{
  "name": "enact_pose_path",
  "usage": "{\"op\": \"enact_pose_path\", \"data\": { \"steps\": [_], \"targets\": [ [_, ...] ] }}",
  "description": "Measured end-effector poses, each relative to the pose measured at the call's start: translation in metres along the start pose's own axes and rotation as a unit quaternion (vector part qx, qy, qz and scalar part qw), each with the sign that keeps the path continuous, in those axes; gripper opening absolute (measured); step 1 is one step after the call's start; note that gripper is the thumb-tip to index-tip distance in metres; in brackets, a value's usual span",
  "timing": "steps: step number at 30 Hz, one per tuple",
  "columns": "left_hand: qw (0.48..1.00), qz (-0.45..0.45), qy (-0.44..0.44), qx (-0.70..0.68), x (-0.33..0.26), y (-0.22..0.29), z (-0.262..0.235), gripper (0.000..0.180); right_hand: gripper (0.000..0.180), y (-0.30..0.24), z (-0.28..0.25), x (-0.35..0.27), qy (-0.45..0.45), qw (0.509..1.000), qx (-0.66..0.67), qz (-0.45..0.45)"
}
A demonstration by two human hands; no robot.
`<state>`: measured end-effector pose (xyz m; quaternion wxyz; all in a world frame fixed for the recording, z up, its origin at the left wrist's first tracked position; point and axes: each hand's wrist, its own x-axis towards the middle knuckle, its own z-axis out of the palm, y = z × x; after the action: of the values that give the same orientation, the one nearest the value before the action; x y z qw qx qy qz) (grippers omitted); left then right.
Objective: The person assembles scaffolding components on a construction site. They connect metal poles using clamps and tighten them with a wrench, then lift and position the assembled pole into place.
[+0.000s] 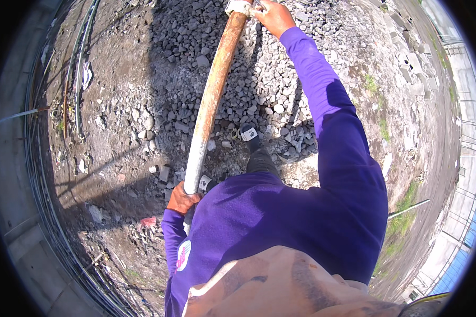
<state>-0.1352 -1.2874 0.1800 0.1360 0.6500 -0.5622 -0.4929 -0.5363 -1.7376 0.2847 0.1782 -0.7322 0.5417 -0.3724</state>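
Note:
A long metal pipe (215, 87), white at the near end and rusty brown farther up, slants across the ground in front of me. Around its near end, beside my left hip, my left hand (182, 201) is closed. At the far end there is a pale, whitish collar (239, 6), partly cut off by the frame's upper edge. My right arm reaches out, and my right hand (275, 18) has its fingers bent against the collar's right side. A small part between those fingers is too unclear to name.
Loose grey gravel (195, 47) is heaped ahead, around my shoe (248, 132). Long thin pipes (81, 74) lie at the left near a concrete wall (16, 201). Hollow concrete blocks (415, 66) lie at the right. A thin rod (409, 208) sticks out near grass.

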Motion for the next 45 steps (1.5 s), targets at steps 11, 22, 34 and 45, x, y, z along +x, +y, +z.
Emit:
{"op": "enact_pose_path", "data": {
  "steps": [11, 22, 34, 45],
  "targets": [
    [1.000, -0.001, 0.017, -0.007, 0.002, -0.001, 0.004, 0.045, 0.056, 0.003, -0.001, -0.045, 0.026, 0.983, -0.087, 0.159],
    [0.998, 0.016, 0.041, 0.041, 0.011, -0.011, 0.017, 0.046, 0.023, -0.016, 0.045, -0.087, 0.089, 0.858, 0.393, 0.320],
    [1.000, -0.009, 0.020, -0.005, 0.020, -0.026, 0.038, 0.047, 0.012, -0.035, 0.051, -0.081, 0.112, 0.777, 0.485, 0.386],
    [0.998, -0.026, 0.040, 0.037, 0.030, -0.037, 0.047, 0.052, 0.027, -0.006, 0.080, -0.081, 0.142, 0.686, 0.559, 0.443]
  ]
}}
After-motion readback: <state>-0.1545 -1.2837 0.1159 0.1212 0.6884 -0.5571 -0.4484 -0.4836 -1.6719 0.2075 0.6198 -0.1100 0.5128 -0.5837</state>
